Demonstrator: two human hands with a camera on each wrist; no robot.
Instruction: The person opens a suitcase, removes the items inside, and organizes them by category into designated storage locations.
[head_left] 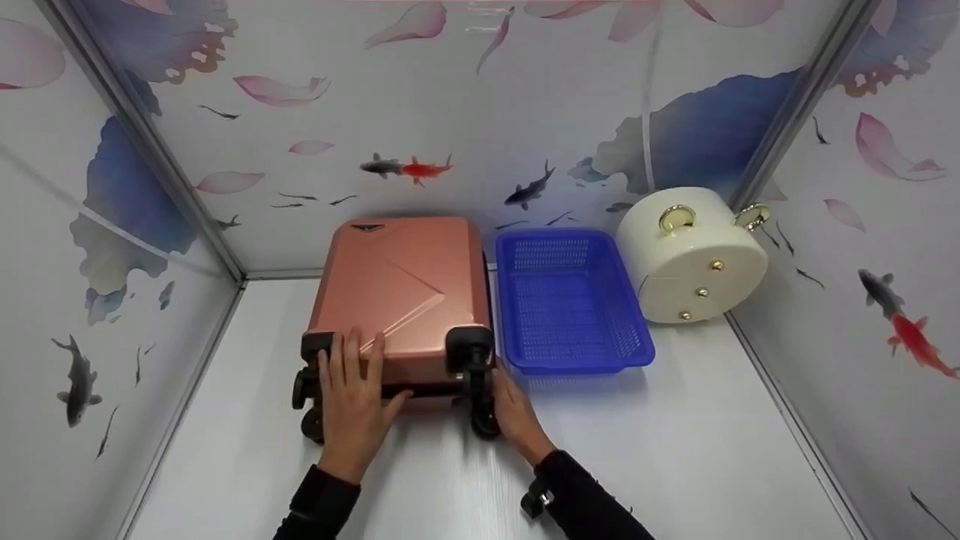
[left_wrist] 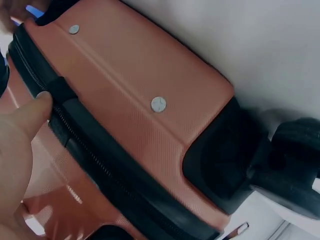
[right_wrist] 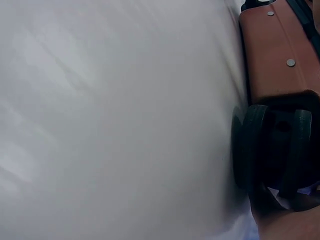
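A rose-pink hard-shell suitcase [head_left: 405,277] lies flat, its black caster wheels [head_left: 482,401] facing me. My left hand [head_left: 351,409] rests on the near edge of its top, with long fingers spread and the thumb toward the wheel end. In the left wrist view, that thumb [left_wrist: 27,120] touches the dark zipper band [left_wrist: 100,155]. Against the suitcase's right side, beside the right wheel, is my right hand [head_left: 519,412]. Its fingers point away from me and are partly hidden. The right wrist view shows a double wheel [right_wrist: 275,147] just above part of this hand.
A blue perforated plastic basket [head_left: 574,300] stands close along the suitcase's right side. Farther right, a cream round case [head_left: 694,259] with gold rings and knobs leans by the corner. Printed walls [head_left: 465,105] enclose the white surface [head_left: 690,435] on three sides.
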